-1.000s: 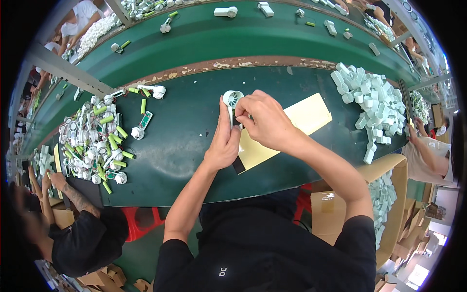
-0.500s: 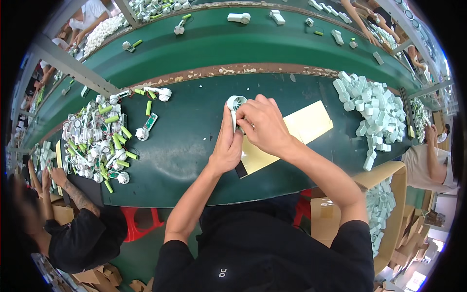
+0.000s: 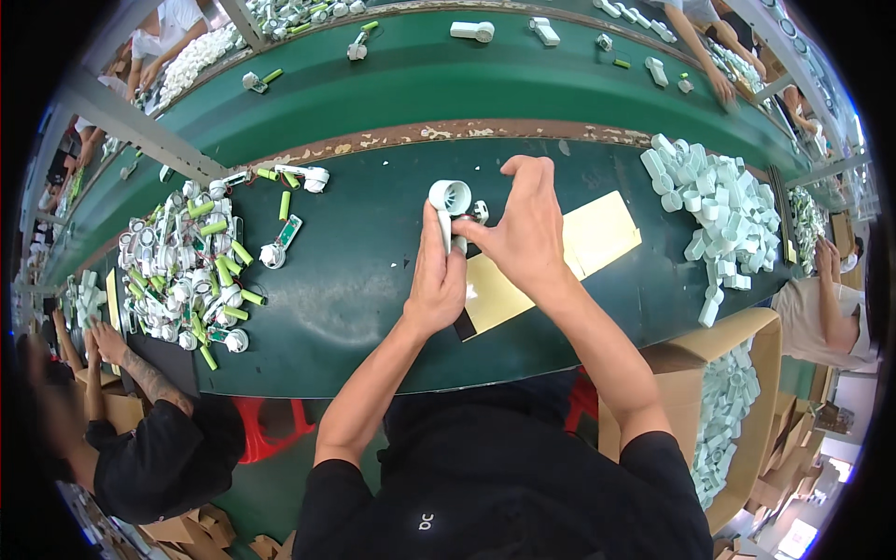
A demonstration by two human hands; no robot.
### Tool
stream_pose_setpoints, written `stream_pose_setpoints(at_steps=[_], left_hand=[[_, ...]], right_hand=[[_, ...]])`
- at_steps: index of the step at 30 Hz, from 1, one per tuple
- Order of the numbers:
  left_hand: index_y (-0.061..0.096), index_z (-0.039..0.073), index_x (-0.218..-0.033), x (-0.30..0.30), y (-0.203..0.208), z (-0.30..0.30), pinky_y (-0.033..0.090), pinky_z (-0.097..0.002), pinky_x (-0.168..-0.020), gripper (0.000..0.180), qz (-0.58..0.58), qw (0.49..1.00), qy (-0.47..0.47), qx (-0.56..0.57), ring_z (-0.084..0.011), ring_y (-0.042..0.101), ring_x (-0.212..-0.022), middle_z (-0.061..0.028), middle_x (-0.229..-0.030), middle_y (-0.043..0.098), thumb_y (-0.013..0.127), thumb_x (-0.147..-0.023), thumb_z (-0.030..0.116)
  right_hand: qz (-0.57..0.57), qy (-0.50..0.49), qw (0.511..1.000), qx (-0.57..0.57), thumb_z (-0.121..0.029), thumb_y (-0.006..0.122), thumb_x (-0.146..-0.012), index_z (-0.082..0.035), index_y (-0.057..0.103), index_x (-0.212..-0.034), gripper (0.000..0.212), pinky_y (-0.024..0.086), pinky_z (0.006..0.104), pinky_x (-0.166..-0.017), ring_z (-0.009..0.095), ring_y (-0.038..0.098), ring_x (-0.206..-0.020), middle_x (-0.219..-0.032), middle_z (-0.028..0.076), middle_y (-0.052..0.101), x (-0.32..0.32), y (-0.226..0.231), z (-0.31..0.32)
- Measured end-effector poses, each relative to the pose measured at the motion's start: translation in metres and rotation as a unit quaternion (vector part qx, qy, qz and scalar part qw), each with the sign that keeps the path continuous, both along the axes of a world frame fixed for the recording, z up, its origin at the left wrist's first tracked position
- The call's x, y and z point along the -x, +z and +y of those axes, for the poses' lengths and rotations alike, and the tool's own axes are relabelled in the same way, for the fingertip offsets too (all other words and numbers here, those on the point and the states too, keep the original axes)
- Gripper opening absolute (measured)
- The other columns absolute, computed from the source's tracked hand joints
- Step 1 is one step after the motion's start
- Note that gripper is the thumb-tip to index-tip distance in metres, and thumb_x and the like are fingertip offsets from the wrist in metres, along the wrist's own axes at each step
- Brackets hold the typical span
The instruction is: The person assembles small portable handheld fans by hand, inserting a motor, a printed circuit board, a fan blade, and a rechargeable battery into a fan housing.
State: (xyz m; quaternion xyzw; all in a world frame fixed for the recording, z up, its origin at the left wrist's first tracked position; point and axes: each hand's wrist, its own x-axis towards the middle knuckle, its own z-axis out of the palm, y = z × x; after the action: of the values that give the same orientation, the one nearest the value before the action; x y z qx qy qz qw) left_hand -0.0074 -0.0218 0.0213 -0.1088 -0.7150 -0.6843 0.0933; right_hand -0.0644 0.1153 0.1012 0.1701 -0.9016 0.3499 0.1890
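Note:
My left hand [image 3: 435,285] is closed around the handle of a pale mint handheld fan shell [image 3: 452,196], its round ringed head pointing away from me. Just right of the shell, a small white and dark part [image 3: 480,212] shows beside my right thumb; whether it is attached to the shell I cannot tell. My right hand [image 3: 528,229] is spread open, thumb tip against the shell's side and fingers raised away from it. Beneath both hands lies a yellow sheet [image 3: 597,233] on the dark green table [image 3: 327,327].
Fan innards with green batteries [image 3: 187,271] are heaped at the left. Mint shells [image 3: 723,205] form a pile at the right, above a cardboard box [image 3: 761,401] of more shells. Beyond the table's ledge, a green conveyor [image 3: 392,89] carries scattered parts. Co-workers sit on both sides.
My right hand has opened, its fingers lifting off the fan shell, and the small part beside it now shows. Parts on the conveyor have shifted right.

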Motion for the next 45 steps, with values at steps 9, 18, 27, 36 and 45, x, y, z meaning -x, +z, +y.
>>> stream_pose_setpoints(at_steps=[9,18,27,36,45], left_hand=[[0.007,0.002,-0.168,-0.001,0.03,-0.005,0.042,-0.025,-0.077,0.08,-0.116,0.962,-0.117,-0.215,-0.0093,0.042,-0.084,-0.004,-0.121,0.053,0.039,-0.095,0.001],[0.024,0.001,-0.162,-0.003,0.024,0.001,0.038,-0.0217,-0.07,0.058,-0.097,0.974,-0.055,-0.198,-0.0067,0.041,-0.078,-0.0027,-0.111,0.053,0.044,-0.11,0.017],[0.038,-0.001,-0.144,0.0,0.022,0.0,0.042,-0.0232,-0.068,0.039,-0.096,0.976,0.023,-0.196,-0.0053,0.047,-0.08,-0.0039,-0.11,0.057,0.045,-0.106,0.003],[0.036,-0.001,-0.15,-0.001,0.023,0.004,0.038,-0.0227,-0.065,0.041,-0.122,0.965,-0.047,-0.227,-0.0043,0.041,-0.072,-0.0028,-0.105,0.055,0.042,-0.111,0.01],[0.049,0.002,-0.124,0.0,0.019,-0.003,0.035,-0.0203,-0.061,0.018,-0.105,0.97,0.0,-0.219,-0.0019,0.042,-0.073,-0.001,-0.098,0.059,0.05,-0.11,0.012]], right_hand=[[-0.266,0.129,0.87,0.395,-0.014,0.076,-0.097,-0.004,0.057,-0.114,0.027,0.046,0.0212,-0.076,0.005,0.051,-0.084,-0.095,-0.003,0.055,0.015,-0.024,0.035],[-0.339,0.152,0.858,0.355,-0.005,0.066,-0.102,-0.002,0.062,-0.106,0.006,0.048,0.0213,-0.081,0.005,0.058,-0.088,-0.095,-0.002,0.064,0.008,-0.042,0.037],[-0.318,0.138,0.884,0.314,-0.005,0.069,-0.096,-0.001,0.065,-0.096,0.006,0.049,0.0222,-0.069,0.005,0.057,-0.075,-0.085,-0.001,0.065,0.004,-0.043,0.032],[-0.367,0.133,0.87,0.3,-0.002,0.065,-0.1,-0.001,0.062,-0.104,0.005,0.048,0.0211,-0.074,0.004,0.058,-0.083,-0.092,-0.002,0.063,0.001,-0.062,0.041],[-0.442,0.144,0.842,0.275,-0.026,0.056,-0.11,-0.003,0.061,-0.108,0.024,0.052,0.0235,-0.07,0.008,0.062,-0.077,-0.086,0.003,0.066,-0.004,-0.057,0.047]])
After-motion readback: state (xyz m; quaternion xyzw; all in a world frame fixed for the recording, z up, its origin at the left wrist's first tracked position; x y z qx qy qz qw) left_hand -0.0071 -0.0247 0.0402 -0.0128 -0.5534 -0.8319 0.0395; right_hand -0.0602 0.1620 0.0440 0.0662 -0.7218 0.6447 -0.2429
